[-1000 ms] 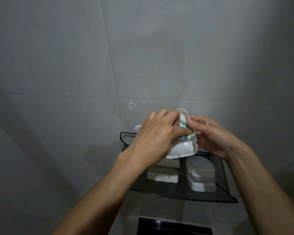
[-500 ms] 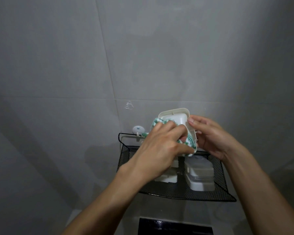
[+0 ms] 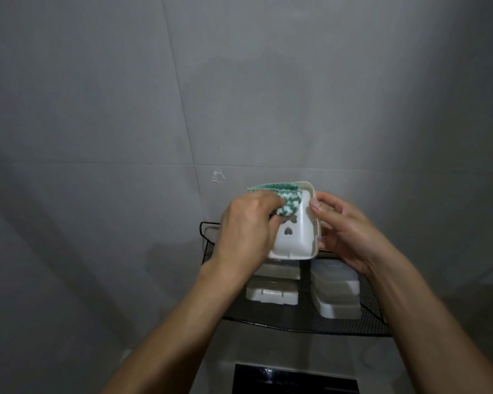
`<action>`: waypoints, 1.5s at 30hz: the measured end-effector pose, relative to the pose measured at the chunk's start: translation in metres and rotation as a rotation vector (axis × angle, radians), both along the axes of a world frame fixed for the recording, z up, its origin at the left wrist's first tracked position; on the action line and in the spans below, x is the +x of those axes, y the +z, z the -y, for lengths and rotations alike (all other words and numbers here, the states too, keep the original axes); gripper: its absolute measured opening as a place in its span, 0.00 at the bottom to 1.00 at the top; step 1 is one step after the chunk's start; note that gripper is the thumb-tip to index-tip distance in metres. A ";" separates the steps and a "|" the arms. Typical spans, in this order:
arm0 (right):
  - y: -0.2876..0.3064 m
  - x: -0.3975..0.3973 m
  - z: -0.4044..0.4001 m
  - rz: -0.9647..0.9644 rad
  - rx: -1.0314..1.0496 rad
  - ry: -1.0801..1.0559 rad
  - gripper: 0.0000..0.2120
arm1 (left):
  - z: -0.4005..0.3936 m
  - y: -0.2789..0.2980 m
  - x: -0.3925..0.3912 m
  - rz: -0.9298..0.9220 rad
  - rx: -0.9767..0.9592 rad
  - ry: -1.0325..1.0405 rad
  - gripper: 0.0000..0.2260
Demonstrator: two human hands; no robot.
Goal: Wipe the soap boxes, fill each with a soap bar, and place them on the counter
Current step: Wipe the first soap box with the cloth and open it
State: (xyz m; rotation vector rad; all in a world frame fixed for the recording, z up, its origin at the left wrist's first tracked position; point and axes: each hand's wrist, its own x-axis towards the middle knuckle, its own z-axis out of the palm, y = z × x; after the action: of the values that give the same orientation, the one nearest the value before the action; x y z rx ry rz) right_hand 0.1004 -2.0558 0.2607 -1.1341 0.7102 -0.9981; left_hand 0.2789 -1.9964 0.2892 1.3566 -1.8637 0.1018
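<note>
Dim grey tiled wall [image 3: 103, 109] behind black mesh shelf [image 3: 296, 322].
</note>
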 end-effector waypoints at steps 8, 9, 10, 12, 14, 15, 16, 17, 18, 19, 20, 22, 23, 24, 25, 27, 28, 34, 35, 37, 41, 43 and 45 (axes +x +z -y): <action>-0.007 -0.001 0.001 0.051 -0.040 -0.248 0.11 | -0.020 -0.028 -0.016 0.110 0.083 0.042 0.04; -0.008 -0.001 0.000 0.057 -0.041 -0.266 0.08 | -0.020 -0.029 -0.015 0.095 0.093 0.033 0.03; -0.009 0.000 -0.002 0.054 -0.044 -0.282 0.07 | -0.020 -0.030 -0.014 0.073 0.109 0.013 0.02; -0.011 0.002 -0.006 0.039 -0.046 -0.298 0.08 | -0.020 -0.031 -0.013 0.009 0.159 -0.052 0.02; -0.014 0.005 -0.010 0.038 -0.042 -0.306 0.10 | -0.020 -0.031 -0.016 -0.072 0.207 -0.140 0.02; -0.015 0.005 -0.012 0.037 -0.039 -0.305 0.12 | -0.021 -0.031 -0.018 -0.107 0.226 -0.191 0.02; -0.016 0.005 -0.013 0.033 -0.038 -0.302 0.12 | -0.022 -0.031 -0.019 -0.134 0.245 -0.235 0.02; -0.018 0.004 -0.014 0.026 -0.039 -0.300 0.13 | -0.021 -0.033 -0.020 -0.156 0.273 -0.264 0.02; -0.018 0.002 -0.014 0.017 -0.042 -0.302 0.14 | -0.020 -0.034 -0.020 -0.182 0.312 -0.285 0.02; -0.019 0.000 -0.015 0.008 -0.047 -0.307 0.15 | -0.019 -0.036 -0.018 -0.220 0.360 -0.304 0.02; -0.019 -0.002 -0.014 -0.001 -0.053 -0.312 0.15 | -0.017 -0.038 -0.016 -0.270 0.408 -0.326 0.01; -0.021 -0.006 -0.013 -0.013 -0.059 -0.321 0.15 | -0.011 -0.044 -0.009 -0.372 0.470 -0.362 0.02; -0.022 -0.009 -0.013 -0.015 -0.063 -0.329 0.15 | -0.009 -0.047 -0.005 -0.416 0.486 -0.367 0.03; -0.022 -0.012 -0.012 -0.019 -0.068 -0.340 0.15 | -0.006 -0.050 -0.001 -0.453 0.495 -0.363 0.04; -0.023 -0.015 -0.011 -0.028 -0.076 -0.357 0.15 | -0.004 -0.053 0.004 -0.483 0.493 -0.352 0.05; -0.025 -0.024 -0.009 -0.048 -0.097 -0.400 0.14 | 0.003 -0.058 0.014 -0.514 0.447 -0.303 0.06; -0.026 -0.028 -0.008 -0.050 -0.106 -0.421 0.13 | 0.006 -0.061 0.020 -0.512 0.412 -0.265 0.06; -0.032 -0.046 -0.005 -0.032 -0.116 -0.470 0.13 | 0.020 -0.088 0.030 -0.320 0.300 -0.050 0.07; -0.033 -0.046 -0.006 -0.029 -0.118 -0.470 0.13 | 0.019 -0.095 0.027 -0.268 0.318 -0.040 0.08; -0.036 -0.044 -0.006 -0.024 -0.123 -0.468 0.13 | 0.016 -0.115 0.018 -0.149 0.376 -0.044 0.07; -0.042 -0.039 -0.009 -0.028 -0.137 -0.436 0.14 | 0.012 -0.153 -0.003 0.123 0.543 -0.103 0.09; -0.045 -0.038 -0.010 -0.037 -0.136 -0.426 0.16 | 0.013 -0.161 -0.009 0.216 0.615 -0.130 0.11; -0.048 -0.037 -0.010 -0.050 -0.145 -0.411 0.17 | 0.016 -0.161 -0.008 0.222 0.681 -0.151 0.14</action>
State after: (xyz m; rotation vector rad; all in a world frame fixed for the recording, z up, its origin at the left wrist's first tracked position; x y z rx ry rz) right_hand 0.0635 -2.0463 0.2128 -1.1659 0.9470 -1.3895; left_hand 0.2707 -2.0126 0.1281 1.6870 -2.2963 -0.5248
